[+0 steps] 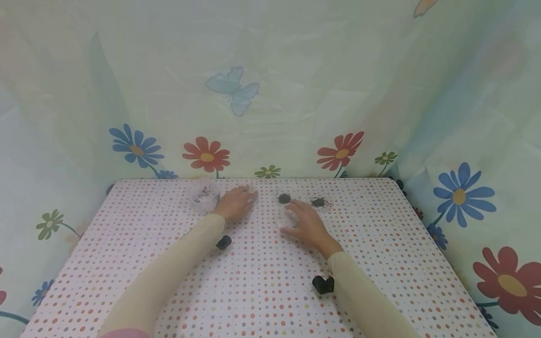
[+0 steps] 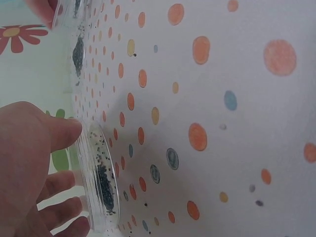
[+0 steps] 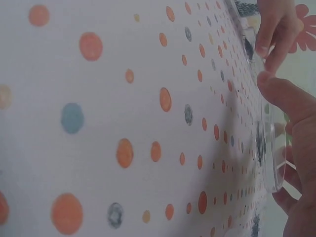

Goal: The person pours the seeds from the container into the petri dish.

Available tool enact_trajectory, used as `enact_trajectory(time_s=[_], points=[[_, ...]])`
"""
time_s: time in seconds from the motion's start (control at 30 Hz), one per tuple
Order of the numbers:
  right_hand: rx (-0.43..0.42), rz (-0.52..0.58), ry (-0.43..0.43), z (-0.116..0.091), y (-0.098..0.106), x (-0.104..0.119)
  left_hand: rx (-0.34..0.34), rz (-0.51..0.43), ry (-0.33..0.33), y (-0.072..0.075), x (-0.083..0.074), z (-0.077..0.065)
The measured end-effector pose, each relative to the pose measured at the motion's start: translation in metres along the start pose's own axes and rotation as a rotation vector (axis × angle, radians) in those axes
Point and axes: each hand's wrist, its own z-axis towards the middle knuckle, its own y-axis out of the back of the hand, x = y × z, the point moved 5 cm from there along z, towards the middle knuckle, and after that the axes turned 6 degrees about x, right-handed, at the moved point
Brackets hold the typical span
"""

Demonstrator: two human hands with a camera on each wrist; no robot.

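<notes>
My left hand [image 1: 237, 203] reaches to the back of the table. In the left wrist view its thumb and fingers grip the rim of a shallow clear round dish [image 2: 109, 170] with dark granules inside, low against the dotted surface. To the right, my right hand [image 1: 306, 224] holds a clear round dish or lid [image 3: 277, 170] by its edge, thumb on one side and fingers on the other. Just beyond it lie a dark granule pile [image 1: 284, 198] and a second dark pile [image 1: 319, 202], pale specks around both.
A clear bowl-like container [image 1: 204, 197] with dark and pale bits stands left of my left hand. The dotted table cover [image 1: 253, 291] runs back to a flowered cloth wall [image 1: 279, 108]. Small black pieces [image 1: 323, 284] show beside both sleeves.
</notes>
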Motion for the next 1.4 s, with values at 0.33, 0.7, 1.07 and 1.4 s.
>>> enact_trajectory(time_s=[0.33,0.7,1.07,1.4], points=[[-0.019,-0.009,0.010,0.007,-0.002,-0.004,0.004,0.019,-0.013,-0.002,0.002,0.004],[-0.026,0.009,0.021,0.009,-0.003,-0.006,-0.010,-0.004,-0.009,0.000,0.000,0.001],[-0.002,0.043,0.004,0.013,-0.001,-0.006,-0.021,-0.002,-0.004,0.001,-0.001,0.000],[0.018,0.045,-0.012,0.017,-0.002,-0.009,-0.013,0.009,0.006,0.001,-0.003,-0.001]])
